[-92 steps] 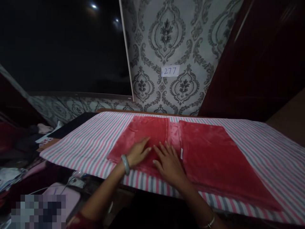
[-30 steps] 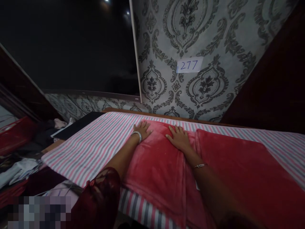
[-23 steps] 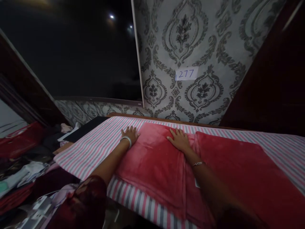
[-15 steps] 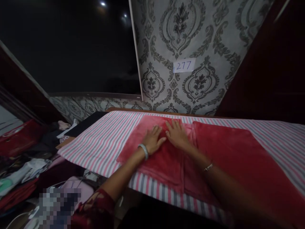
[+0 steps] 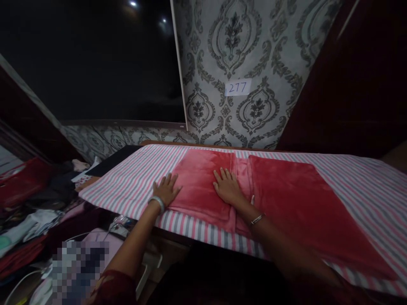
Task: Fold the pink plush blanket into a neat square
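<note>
A red plush cloth [image 5: 200, 186], folded and flat, lies on a striped tablecloth [image 5: 127, 182]. Its left part is a folded square, joined by a narrow strip to a wider folded part on the right. My left hand [image 5: 166, 190] rests with fingers spread at the square's left edge, partly on the stripes. Palm down on the square, near its right side, is my right hand [image 5: 227, 186], its fingers apart. Neither hand grips anything. My right forearm passes over the wider part and hides some of it.
A large dark screen [image 5: 111, 63] stands behind the table on the left. Patterned wallpaper [image 5: 232, 55] bears a paper label [image 5: 238, 87] reading 277. Heaped clothes [image 5: 41, 220] lie at the lower left. A dark red panel [image 5: 349, 93] rises at the back right.
My left hand has moved left from the middle of the folded square to its left edge. My right hand has slid slightly toward me. The view has shifted a little.
</note>
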Demonstrator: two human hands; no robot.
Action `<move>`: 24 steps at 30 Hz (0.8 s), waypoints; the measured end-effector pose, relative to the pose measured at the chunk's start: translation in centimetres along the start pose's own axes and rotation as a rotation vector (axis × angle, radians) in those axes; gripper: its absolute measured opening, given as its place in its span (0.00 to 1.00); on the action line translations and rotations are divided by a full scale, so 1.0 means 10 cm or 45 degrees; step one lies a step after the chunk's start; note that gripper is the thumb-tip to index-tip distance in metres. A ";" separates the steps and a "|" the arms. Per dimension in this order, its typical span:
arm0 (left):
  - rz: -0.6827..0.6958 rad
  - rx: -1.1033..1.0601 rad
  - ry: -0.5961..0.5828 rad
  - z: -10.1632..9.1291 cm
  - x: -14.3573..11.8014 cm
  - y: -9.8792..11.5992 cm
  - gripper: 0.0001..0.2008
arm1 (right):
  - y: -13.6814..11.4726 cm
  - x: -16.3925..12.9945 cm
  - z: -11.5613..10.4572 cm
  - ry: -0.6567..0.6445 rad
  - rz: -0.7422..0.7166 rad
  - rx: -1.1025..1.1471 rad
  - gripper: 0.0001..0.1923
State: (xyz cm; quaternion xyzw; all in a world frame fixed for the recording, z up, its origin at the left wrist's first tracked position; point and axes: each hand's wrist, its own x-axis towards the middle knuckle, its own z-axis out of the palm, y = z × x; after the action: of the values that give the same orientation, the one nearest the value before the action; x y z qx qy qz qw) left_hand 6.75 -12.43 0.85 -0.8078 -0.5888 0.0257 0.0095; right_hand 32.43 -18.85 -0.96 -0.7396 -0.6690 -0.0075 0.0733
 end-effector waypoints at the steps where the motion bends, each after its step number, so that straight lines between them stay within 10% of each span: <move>1: -0.055 -0.006 -0.005 -0.03 -0.04 -0.06 0.33 | -0.01 0.00 -0.04 -0.029 0.011 0.024 0.30; 7: 0.211 0.040 0.269 -0.14 -0.34 0.37 0.31 | -0.26 -0.29 -0.23 -0.078 0.101 0.153 0.33; 11: 0.415 0.028 0.196 0.03 -0.51 0.70 0.29 | -0.47 -0.71 -0.10 -0.024 -0.010 0.255 0.36; 17: 0.289 0.087 0.323 0.22 -0.57 0.58 0.28 | -0.50 -0.99 0.03 0.048 -0.014 0.310 0.34; 24: 0.338 -0.105 0.285 -0.04 -0.53 0.51 0.26 | -0.12 -1.20 -0.27 -0.004 -0.238 0.535 0.29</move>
State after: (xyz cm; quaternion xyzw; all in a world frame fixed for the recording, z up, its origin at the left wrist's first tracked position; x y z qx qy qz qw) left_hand 10.04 -19.05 1.15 -0.8760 -0.4727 -0.0875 0.0385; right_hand 30.19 -30.91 0.53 -0.6430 -0.7216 0.1261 0.2236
